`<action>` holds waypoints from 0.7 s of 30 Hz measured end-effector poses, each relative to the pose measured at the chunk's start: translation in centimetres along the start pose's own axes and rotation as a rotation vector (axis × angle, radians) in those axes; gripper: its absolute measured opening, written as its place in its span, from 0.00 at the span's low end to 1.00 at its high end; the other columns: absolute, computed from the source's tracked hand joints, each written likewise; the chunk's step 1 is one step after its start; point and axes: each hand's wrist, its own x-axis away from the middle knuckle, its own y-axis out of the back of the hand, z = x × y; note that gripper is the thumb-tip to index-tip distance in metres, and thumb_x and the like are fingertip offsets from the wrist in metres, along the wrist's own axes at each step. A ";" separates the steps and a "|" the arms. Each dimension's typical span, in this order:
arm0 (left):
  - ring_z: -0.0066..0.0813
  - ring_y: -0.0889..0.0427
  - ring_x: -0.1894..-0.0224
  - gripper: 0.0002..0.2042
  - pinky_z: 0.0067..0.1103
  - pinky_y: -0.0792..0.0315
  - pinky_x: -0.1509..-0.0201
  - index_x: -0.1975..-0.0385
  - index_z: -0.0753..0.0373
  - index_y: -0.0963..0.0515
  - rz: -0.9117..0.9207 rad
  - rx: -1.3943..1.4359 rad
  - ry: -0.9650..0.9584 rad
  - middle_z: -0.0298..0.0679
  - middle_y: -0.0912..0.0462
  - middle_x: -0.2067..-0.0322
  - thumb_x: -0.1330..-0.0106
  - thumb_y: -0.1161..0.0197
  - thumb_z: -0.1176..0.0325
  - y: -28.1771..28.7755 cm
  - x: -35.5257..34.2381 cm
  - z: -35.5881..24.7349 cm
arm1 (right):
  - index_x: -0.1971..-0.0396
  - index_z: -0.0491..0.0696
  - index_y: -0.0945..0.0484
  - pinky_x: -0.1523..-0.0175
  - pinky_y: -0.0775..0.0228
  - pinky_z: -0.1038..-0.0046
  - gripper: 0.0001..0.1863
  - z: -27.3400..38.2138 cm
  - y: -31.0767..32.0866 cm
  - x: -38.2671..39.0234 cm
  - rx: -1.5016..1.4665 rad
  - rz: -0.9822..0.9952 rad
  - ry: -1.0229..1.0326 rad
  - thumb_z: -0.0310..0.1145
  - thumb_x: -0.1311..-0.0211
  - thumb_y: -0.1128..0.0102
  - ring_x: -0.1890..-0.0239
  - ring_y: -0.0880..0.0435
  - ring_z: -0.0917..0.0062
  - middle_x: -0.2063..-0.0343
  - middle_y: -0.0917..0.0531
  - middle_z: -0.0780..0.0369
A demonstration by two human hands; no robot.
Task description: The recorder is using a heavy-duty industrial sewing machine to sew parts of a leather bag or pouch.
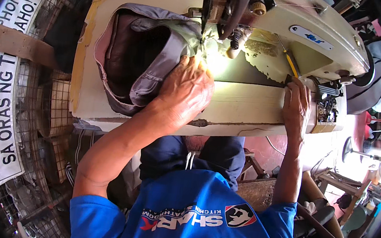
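Observation:
My left hand [188,88] presses down on a grey garment [153,79], its fingers bunched at the cloth right beside the needle area of a sewing machine [280,12]. The garment lies in a loose ring to the left, showing a brownish lining inside. A bright lamp glow washes out the spot just past my fingertips. My right hand [297,100] is at the right end of the machine bed, fingers curled around a small dark piece [289,79] that I cannot make out. Just beyond it lies a screwdriver [290,57] with a yellow and black handle.
The worn cream sewing table [243,103] has chipped edges. Small metal parts [327,110] sit in a recess at its right end. Wire mesh and a white sign [2,94] stand at the left. A fan [350,149] and a wooden stand [344,181] are at the right.

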 end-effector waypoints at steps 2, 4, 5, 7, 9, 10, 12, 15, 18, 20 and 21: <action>0.46 0.23 0.49 0.12 0.36 0.34 0.37 0.60 0.70 0.23 -0.012 0.013 -0.012 0.54 0.20 0.59 0.37 0.47 0.70 -0.1 0.0 0.0 | 0.55 0.41 0.23 0.47 0.28 0.61 0.11 -0.4 -0.3 0.1 -0.055 -0.005 -0.024 0.24 0.37 0.43 0.52 0.22 0.59 0.56 0.19 0.54; 0.45 0.23 0.50 0.11 0.36 0.33 0.38 0.61 0.70 0.23 -0.002 0.008 0.005 0.53 0.20 0.60 0.38 0.46 0.70 -0.3 0.0 -0.1 | 0.50 0.40 0.24 0.46 0.27 0.61 0.16 -1.2 -0.3 0.1 -0.094 0.026 -0.017 0.21 0.39 0.44 0.51 0.22 0.58 0.55 0.18 0.54; 0.44 0.22 0.51 0.11 0.35 0.33 0.39 0.62 0.70 0.23 0.019 -0.014 0.016 0.53 0.20 0.61 0.38 0.46 0.71 -0.3 0.0 -0.1 | 0.50 0.40 0.24 0.46 0.27 0.61 0.16 -1.5 -0.3 0.0 -0.095 0.025 0.004 0.21 0.39 0.44 0.51 0.22 0.58 0.55 0.18 0.54; 0.44 0.22 0.51 0.10 0.34 0.32 0.39 0.63 0.69 0.22 0.003 -0.009 0.016 0.52 0.20 0.62 0.39 0.46 0.71 -0.3 0.0 -0.1 | 0.53 0.41 0.22 0.49 0.26 0.62 0.12 -2.0 -0.2 -0.4 0.021 0.083 0.069 0.23 0.36 0.43 0.54 0.19 0.58 0.56 0.17 0.53; 0.43 0.23 0.52 0.10 0.33 0.32 0.40 0.63 0.69 0.22 0.008 -0.010 0.010 0.52 0.20 0.62 0.39 0.45 0.71 -0.3 0.1 -0.2 | 0.56 0.40 0.22 0.51 0.24 0.62 0.09 -2.0 -0.1 -0.8 0.043 0.070 0.129 0.22 0.37 0.43 0.57 0.19 0.58 0.58 0.18 0.53; 0.43 0.23 0.52 0.10 0.33 0.32 0.41 0.63 0.69 0.22 0.011 -0.016 0.007 0.52 0.20 0.62 0.39 0.45 0.70 -0.3 0.1 -0.2 | 0.58 0.41 0.23 0.53 0.24 0.63 0.09 -1.8 -0.1 -1.1 0.078 0.073 0.132 0.21 0.39 0.43 0.56 0.19 0.59 0.59 0.18 0.53; 0.43 0.23 0.53 0.11 0.33 0.32 0.41 0.63 0.69 0.22 0.014 -0.019 0.004 0.52 0.21 0.62 0.39 0.45 0.70 -0.4 0.1 -0.2 | 0.60 0.41 0.25 0.55 0.24 0.64 0.08 -0.7 -0.2 -1.4 0.116 0.077 0.137 0.20 0.40 0.44 0.56 0.20 0.59 0.59 0.19 0.54; 0.42 0.23 0.52 0.11 0.33 0.32 0.41 0.62 0.69 0.22 -0.040 -0.053 -0.016 0.52 0.20 0.60 0.39 0.45 0.69 -0.4 0.1 -0.2 | 0.60 0.43 0.25 0.56 0.24 0.63 0.07 2.1 -0.6 -1.7 -0.047 -0.065 0.160 0.23 0.37 0.41 0.59 0.19 0.59 0.61 0.19 0.55; 0.42 0.23 0.50 0.11 0.33 0.33 0.39 0.62 0.68 0.21 -0.017 -0.126 -0.016 0.52 0.20 0.59 0.39 0.45 0.69 -0.3 0.1 -0.5 | 0.55 0.44 0.27 0.53 0.24 0.62 0.08 5.9 -1.3 -2.1 -0.412 -0.085 0.026 0.23 0.32 0.45 0.57 0.17 0.57 0.59 0.19 0.53; 0.42 0.23 0.50 0.11 0.33 0.33 0.39 0.62 0.68 0.21 0.002 -0.101 -0.004 0.52 0.20 0.59 0.39 0.45 0.69 -0.2 -0.2 -0.7 | 0.57 0.43 0.27 0.57 0.22 0.66 0.05 8.0 -1.9 -3.1 -0.590 -0.019 -0.214 0.25 0.29 0.49 0.61 0.15 0.63 0.60 0.19 0.52; 0.42 0.22 0.51 0.11 0.34 0.33 0.39 0.62 0.68 0.21 0.093 -0.079 0.022 0.52 0.20 0.60 0.39 0.44 0.70 -0.1 -0.2 -0.7 | 0.59 0.42 0.27 0.59 0.22 0.67 0.04 8.9 -2.4 -3.7 -0.730 0.063 -0.319 0.26 0.28 0.50 0.62 0.15 0.65 0.60 0.19 0.52</action>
